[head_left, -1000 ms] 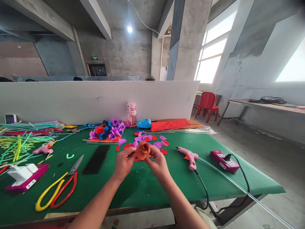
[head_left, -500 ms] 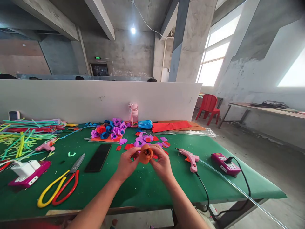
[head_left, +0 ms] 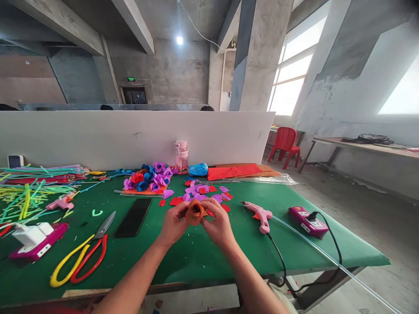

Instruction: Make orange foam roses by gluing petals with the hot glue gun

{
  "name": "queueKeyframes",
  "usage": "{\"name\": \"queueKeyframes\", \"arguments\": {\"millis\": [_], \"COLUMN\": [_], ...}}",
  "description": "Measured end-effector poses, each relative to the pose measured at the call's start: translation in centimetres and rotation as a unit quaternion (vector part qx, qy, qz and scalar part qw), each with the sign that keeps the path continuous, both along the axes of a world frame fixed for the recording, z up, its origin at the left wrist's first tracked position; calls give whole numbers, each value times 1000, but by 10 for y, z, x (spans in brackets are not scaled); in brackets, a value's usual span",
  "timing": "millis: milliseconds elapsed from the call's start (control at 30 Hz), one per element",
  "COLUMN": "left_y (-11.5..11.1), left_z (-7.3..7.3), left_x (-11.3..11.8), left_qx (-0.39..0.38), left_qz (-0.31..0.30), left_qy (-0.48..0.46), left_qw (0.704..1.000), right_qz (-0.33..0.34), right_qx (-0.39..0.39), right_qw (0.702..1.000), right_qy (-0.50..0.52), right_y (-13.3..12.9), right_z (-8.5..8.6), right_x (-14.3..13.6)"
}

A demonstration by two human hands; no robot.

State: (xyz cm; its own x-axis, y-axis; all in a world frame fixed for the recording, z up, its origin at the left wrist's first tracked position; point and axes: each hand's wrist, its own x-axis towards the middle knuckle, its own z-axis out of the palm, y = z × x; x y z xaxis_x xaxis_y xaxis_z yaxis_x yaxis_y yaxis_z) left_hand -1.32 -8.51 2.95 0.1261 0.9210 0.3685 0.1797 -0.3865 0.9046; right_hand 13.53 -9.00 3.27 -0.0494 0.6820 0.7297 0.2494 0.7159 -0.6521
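Note:
Between my two hands, over the table, is an orange-brown paper flower (head_left: pixel 195 212) with a rolled centre facing up towards me. My left hand (head_left: pixel 175 221) pinches its left side with thumb and fingers. On the opposite side my right hand (head_left: pixel 216 220) has its fingers closed on the petals. Loose purple and red paper petals (head_left: pixel 193 190) lie scattered just beyond the hands. A pink glue gun (head_left: pixel 260 214) with a clear glue stick rests to the right. To the left are a black phone (head_left: pixel 133 217) and scissors (head_left: pixel 88 253) with yellow and red handles.
Finished purple, blue and red flowers (head_left: pixel 149 176) are piled at the back. Pipe cleaners (head_left: pixel 36 183), a second pink glue gun (head_left: pixel 61 202) and a power strip (head_left: pixel 39 244) occupy the left. Another power strip (head_left: pixel 308 221) trails a black cable. A white partition (head_left: pixel 137 135) stands behind.
My hands stay closed around the flower, whose centre now tilts slightly differently. The whole view has shifted a little; the tools on the table stay put.

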Motion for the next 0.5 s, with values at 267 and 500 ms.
{"name": "queueKeyframes", "arguments": {"millis": [267,500], "left_y": [4,24], "left_z": [-3,-4], "left_x": [-2,-31], "left_qx": [21,101], "left_qz": [20,148], "left_qy": [3,-10], "left_qw": [1000,984], "right_qz": [9,-54], "right_qx": [-7,-109], "right_qw": [1000,992], "right_qy": [-11,-19], "right_y": [1,26], "right_z": [0,-14], "right_x": [4,34]}}
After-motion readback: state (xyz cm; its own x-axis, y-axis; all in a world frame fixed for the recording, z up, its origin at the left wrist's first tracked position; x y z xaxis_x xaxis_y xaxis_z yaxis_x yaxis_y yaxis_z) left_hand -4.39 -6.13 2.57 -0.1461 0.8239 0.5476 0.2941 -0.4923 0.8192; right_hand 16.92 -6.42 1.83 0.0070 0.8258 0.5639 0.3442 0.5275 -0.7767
